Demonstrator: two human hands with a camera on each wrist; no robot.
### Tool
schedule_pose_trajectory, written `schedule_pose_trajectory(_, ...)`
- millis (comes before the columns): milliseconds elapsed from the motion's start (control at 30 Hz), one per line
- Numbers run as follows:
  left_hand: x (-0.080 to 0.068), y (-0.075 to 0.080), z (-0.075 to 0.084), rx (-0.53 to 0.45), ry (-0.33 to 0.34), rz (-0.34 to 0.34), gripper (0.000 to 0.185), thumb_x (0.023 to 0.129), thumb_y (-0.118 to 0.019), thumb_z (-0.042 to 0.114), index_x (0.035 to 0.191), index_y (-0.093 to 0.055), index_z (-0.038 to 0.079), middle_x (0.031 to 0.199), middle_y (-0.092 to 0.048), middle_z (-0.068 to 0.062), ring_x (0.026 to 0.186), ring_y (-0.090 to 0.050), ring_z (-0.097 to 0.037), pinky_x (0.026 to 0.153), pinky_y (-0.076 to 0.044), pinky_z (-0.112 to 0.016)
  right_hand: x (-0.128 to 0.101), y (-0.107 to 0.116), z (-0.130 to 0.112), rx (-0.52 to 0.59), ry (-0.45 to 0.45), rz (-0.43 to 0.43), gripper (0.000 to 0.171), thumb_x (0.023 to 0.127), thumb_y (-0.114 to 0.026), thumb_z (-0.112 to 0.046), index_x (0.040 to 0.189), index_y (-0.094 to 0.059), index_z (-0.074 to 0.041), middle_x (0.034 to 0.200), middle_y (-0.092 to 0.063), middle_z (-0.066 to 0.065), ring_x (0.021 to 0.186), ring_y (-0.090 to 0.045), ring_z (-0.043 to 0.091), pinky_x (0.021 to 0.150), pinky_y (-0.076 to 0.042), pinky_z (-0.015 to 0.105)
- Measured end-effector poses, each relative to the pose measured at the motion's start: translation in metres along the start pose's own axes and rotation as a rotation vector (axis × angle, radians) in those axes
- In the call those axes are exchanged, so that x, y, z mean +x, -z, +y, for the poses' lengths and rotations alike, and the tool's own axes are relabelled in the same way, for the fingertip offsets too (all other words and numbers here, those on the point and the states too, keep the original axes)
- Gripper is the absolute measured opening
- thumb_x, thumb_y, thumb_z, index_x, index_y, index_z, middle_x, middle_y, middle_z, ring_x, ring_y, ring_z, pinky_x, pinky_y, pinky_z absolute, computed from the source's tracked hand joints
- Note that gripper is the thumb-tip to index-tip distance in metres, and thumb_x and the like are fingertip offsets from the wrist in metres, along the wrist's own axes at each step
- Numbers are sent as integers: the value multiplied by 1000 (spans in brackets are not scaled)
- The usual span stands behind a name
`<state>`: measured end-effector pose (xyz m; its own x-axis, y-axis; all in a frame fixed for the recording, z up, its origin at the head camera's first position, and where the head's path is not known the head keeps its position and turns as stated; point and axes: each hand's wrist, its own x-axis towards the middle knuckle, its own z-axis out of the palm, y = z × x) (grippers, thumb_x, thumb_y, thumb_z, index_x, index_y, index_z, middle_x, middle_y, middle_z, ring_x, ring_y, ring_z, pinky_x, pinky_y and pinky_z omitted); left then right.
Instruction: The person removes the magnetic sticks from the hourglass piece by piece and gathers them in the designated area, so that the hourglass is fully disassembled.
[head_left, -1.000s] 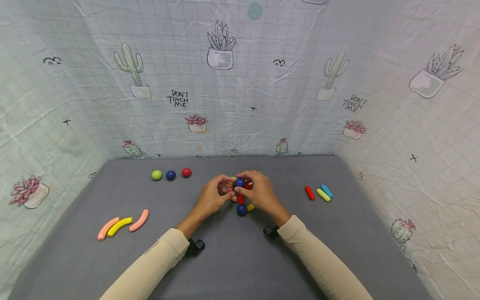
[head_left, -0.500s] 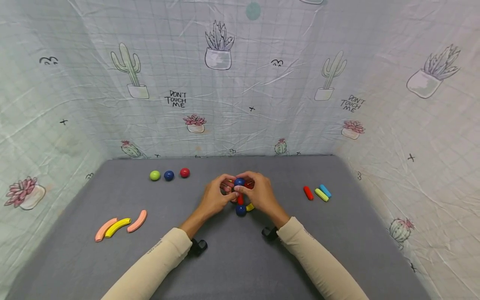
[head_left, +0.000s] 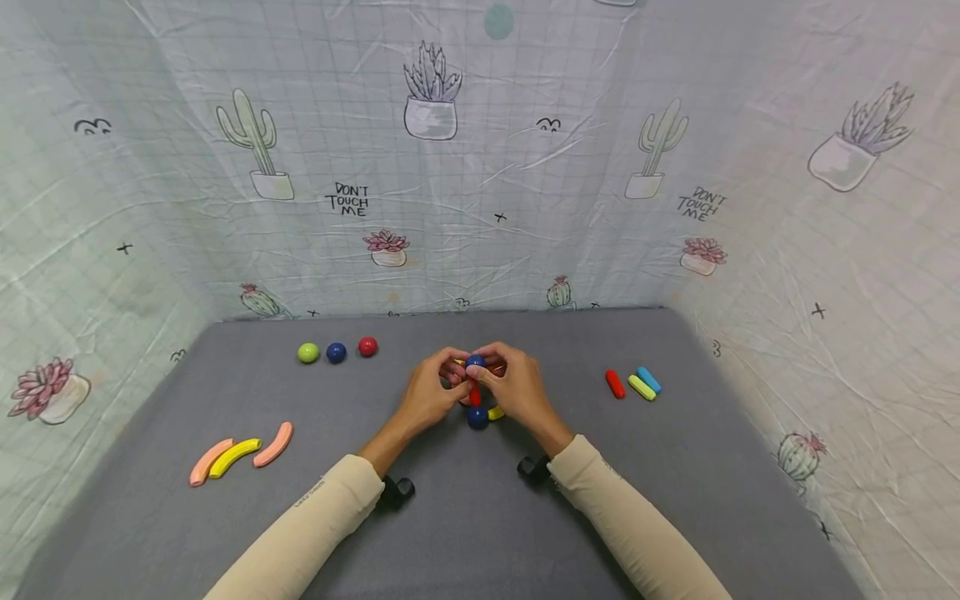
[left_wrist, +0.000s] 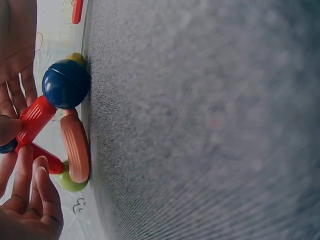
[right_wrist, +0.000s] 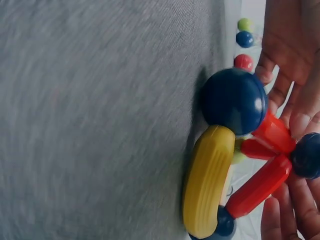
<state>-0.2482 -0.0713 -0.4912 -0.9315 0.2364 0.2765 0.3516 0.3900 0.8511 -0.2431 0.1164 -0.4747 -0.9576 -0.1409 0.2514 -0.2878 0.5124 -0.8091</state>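
At the middle of the table both hands work on a pyramid-like build of balls and sticks. My left hand (head_left: 427, 390) pinches a red stick (head_left: 475, 395) just under the top blue ball (head_left: 476, 362). My right hand (head_left: 521, 383) holds that ball, thumb on its near side. Three red sticks (right_wrist: 258, 186) slope down from it. Along the base, the right wrist view shows a near blue ball (right_wrist: 234, 101) and a yellow curved stick (right_wrist: 207, 182). In the left wrist view, a pink curved stick (left_wrist: 76, 147) runs to a green ball (left_wrist: 71, 182). Fingers hide part of the top.
Loose green (head_left: 308, 353), blue (head_left: 336, 352) and red (head_left: 367, 346) balls lie at the back left. Pink (head_left: 273, 444) and yellow (head_left: 235, 457) curved sticks lie front left. Red (head_left: 615, 383), lime (head_left: 642, 387) and blue (head_left: 648, 380) straight sticks lie right. A patterned cloth (head_left: 480, 167) surrounds the table.
My left hand has edged slightly right, closer to the right hand, and the green seen between the hands is now covered. The build stays in place; the head view has shifted slightly.
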Motion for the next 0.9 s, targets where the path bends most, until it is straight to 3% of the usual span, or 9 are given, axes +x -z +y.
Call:
schedule_pose_trajectory(333,0,-2,2,21,-42,28,36,93,-84,18,126,-71,10,102,-75,-9,87,-69,-20,83,-60,-44,1,1,3,71,-14,-9,30,95,-79,-30,121,-76,-16,107,-79,4,94,-75,16,85,-63,33)
schedule_pose_trajectory(633,1,-2,-1,39,-34,48,34,99,-78,19,130,-68,9,99,-75,-9,83,-69,-19,68,-54,-27,1,8,11,47,36,-94,49,86,-88,-16,132,-72,-9,116,-79,10,103,-76,27,93,-62,44)
schedule_pose_trajectory(900,1,3,0,36,-30,33,35,100,-76,24,130,-67,9,101,-76,-10,84,-70,-20,70,-52,-28,1,3,19,-6,48,-94,40,86,-87,-5,124,-75,-9,110,-80,7,100,-77,27,90,-62,43)
